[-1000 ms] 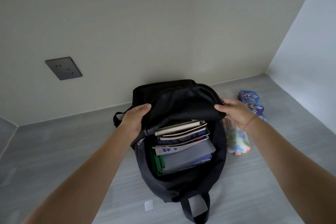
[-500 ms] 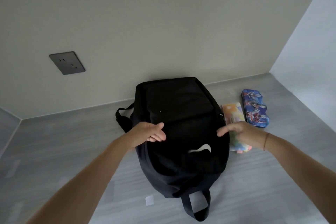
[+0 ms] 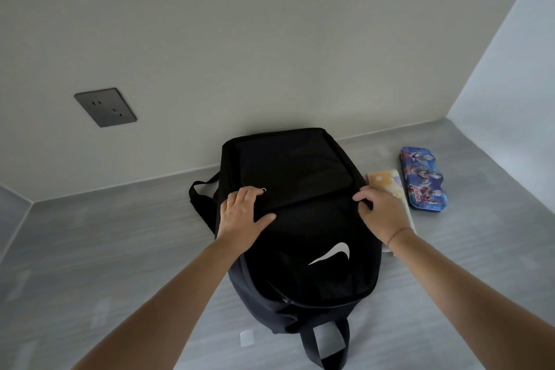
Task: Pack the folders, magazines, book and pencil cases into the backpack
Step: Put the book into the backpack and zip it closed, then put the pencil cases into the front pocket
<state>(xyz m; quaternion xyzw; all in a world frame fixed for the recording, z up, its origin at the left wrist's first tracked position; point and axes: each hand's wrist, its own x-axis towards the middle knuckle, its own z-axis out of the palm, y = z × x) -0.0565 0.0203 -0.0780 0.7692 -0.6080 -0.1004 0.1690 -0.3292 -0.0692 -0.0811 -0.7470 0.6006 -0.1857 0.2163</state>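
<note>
Backpack (image 3: 300, 165), black, lies flat on the grey surface (image 3: 105, 249) with its far end against the wall. Its front panel is closed over the main compartment, and a white swoosh logo (image 3: 333, 254) faces up. From my feed I see the left hand (image 3: 240, 213) resting flat on the left of the front panel, with straight fingers beside a small metal ring (image 3: 263, 190) and the thumb spread wide. The right hand (image 3: 383, 213) sits well apart from it at the bag's right edge. Its fingers are bent onto the seam, and I cannot tell whether they pinch anything. A shoulder strap (image 3: 199, 195) loops out on the left, and the carry handle (image 3: 327, 345) points toward me. Both pencil cases lie outside the bag. The pastel pencil case (image 3: 386, 182) is just beside its right side, partly under the right hand. The blue pencil case (image 3: 423, 179) is next to that. A dark wall socket (image 3: 105, 107) is on the wall to the left.
</note>
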